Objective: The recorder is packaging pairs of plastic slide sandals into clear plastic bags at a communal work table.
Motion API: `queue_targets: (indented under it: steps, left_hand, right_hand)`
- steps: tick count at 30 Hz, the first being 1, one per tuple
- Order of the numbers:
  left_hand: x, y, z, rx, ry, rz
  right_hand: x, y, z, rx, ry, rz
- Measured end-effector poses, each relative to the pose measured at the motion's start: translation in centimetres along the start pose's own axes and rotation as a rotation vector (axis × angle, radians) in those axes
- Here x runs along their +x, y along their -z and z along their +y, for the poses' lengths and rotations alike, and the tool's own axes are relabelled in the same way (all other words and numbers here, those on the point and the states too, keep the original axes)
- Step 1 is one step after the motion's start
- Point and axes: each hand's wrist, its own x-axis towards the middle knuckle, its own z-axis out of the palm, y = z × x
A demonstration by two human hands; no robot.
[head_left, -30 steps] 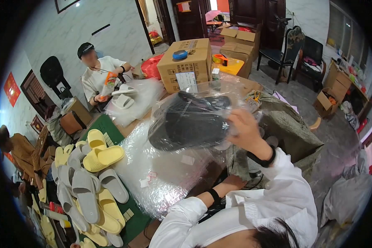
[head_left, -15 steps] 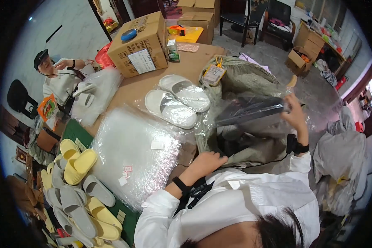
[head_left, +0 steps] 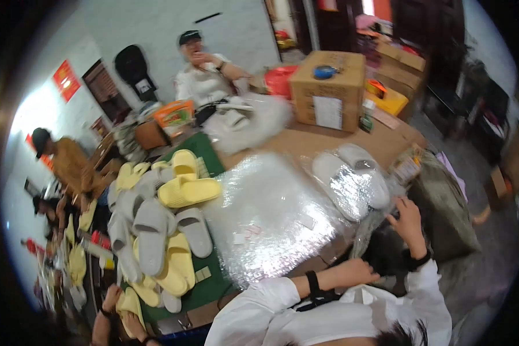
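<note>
A grey-green woven sack (head_left: 452, 202) stands with its mouth toward me and dark contents inside. My right hand (head_left: 408, 222) is over the mouth, fingers apart, beside a pair of white slippers (head_left: 352, 181) in a clear plastic bag on the table. Near the sack's front rim, my left hand (head_left: 353, 273) has curled fingers and seems to grip the rim; motion blurs it. To the left lies a stack of clear plastic bags (head_left: 271, 219), with small paper labels on top.
Grey and yellow slippers (head_left: 153, 230) are heaped on a green mat (head_left: 205, 294). A cardboard carton (head_left: 328, 86) with a blue tape roll (head_left: 324, 71) stands at the back. A person (head_left: 207, 75) sits across the table; another's hands (head_left: 130, 314) hold a yellow slipper at lower left.
My view has swung left. My right hand has let go of the dark bagged item it held over the sack and has moved toward the white slippers. My left hand stays by the rim.
</note>
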Motion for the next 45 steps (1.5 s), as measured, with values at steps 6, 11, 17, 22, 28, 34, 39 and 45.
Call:
queue_targets:
  steps: [6,11,17,22,28,34,39,45]
  left_hand:
    - [-0.9,-1.2,0.1,-0.045,0.026,0.057]
    - [-0.8,-1.5,0.3,-0.031,0.004,0.053]
    - [-1.0,-0.4,0.4,-0.006,0.03,0.069]
    - [-1.8,-2.3,-0.2,0.057,0.074,0.132]
    - [-2.0,-2.0,-0.1,0.143,0.238,0.181]
    - [-1.7,-2.6,-0.4,0.124,0.159,0.213]
    - [-0.2,-1.0,0.1,0.102,0.04,0.28]
    - [0.3,-0.6,0.1,0.15,-0.001,0.365]
  right_hand:
    - [4.4,-0.3,-8.4,-0.026,0.258,-0.126]
    - [3.4,-6.3,-5.3,-0.208,0.317,-0.361]
    - [4.3,-8.6,-1.8,-0.162,0.444,-0.2]
    - [5.5,-2.1,-4.4,0.58,-0.014,0.328]
    - [-1.4,8.9,11.9,0.658,-0.34,0.725]
    - [-9.8,11.1,22.4,0.176,-0.647,0.564]
    - [-11.3,2.9,17.9,-0.11,-0.36,0.705]
    - [-12.4,-5.7,2.1,0.501,-0.2,-0.374]
